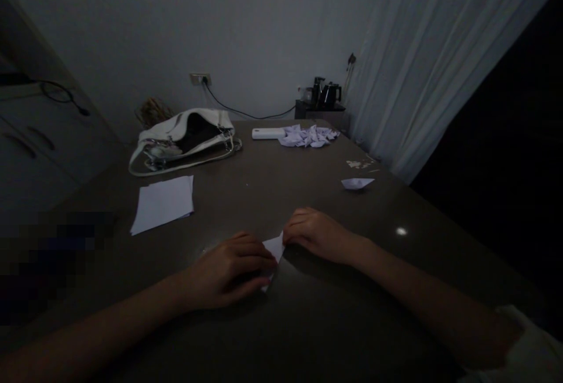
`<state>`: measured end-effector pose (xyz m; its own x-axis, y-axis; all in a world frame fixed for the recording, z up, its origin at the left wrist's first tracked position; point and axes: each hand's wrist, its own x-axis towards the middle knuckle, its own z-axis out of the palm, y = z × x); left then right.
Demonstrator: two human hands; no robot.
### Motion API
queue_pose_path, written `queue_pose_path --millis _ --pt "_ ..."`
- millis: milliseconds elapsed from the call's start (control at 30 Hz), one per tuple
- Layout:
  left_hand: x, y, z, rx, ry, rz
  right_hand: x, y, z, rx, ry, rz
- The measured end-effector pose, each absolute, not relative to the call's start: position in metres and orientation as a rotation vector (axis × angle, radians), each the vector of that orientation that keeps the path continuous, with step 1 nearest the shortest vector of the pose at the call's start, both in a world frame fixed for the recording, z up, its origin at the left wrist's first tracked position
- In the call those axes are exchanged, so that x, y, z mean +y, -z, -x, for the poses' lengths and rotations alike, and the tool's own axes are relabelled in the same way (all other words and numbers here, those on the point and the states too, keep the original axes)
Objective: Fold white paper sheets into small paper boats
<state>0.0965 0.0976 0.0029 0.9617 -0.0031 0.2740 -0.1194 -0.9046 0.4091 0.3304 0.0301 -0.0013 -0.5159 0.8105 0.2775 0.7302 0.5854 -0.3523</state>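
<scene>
A small folded piece of white paper point(274, 246) lies on the dark table between my hands. My left hand point(235, 268) rests over its left and lower part, with the fingers closed on it and covering much of it. At the upper right corner, the fingertips of my right hand point(314, 233) pinch the paper's edge. Beyond my right hand sits a folded paper boat point(357, 183). A stack of white paper sheets point(163, 202) is to the left, past my left hand.
A white handbag point(187, 136) stands at the back left of the table point(246, 195). Farther back lie a white handheld object point(267, 133) and a pile of folded papers point(307, 135). Small scraps point(359, 164) are near the right edge, by a curtain point(396, 66). A kettle point(329, 95) stands behind.
</scene>
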Motion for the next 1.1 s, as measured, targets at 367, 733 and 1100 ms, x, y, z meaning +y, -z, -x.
queue_pose_path --millis 367,733,1100 --pt "0.094 -0.004 -0.097 -0.127 -0.296 -2.664 0.029 0.003 -0.321 -2.266 -0.216 1.398" --pt "0.095 -0.004 -0.098 -0.102 -0.281 -2.676 0.022 -0.003 -0.318 -2.444 -0.286 1.266" --pt "0.098 -0.004 -0.097 -0.104 -0.25 -2.61 0.016 -0.002 -0.311 -2.384 -0.517 1.193"
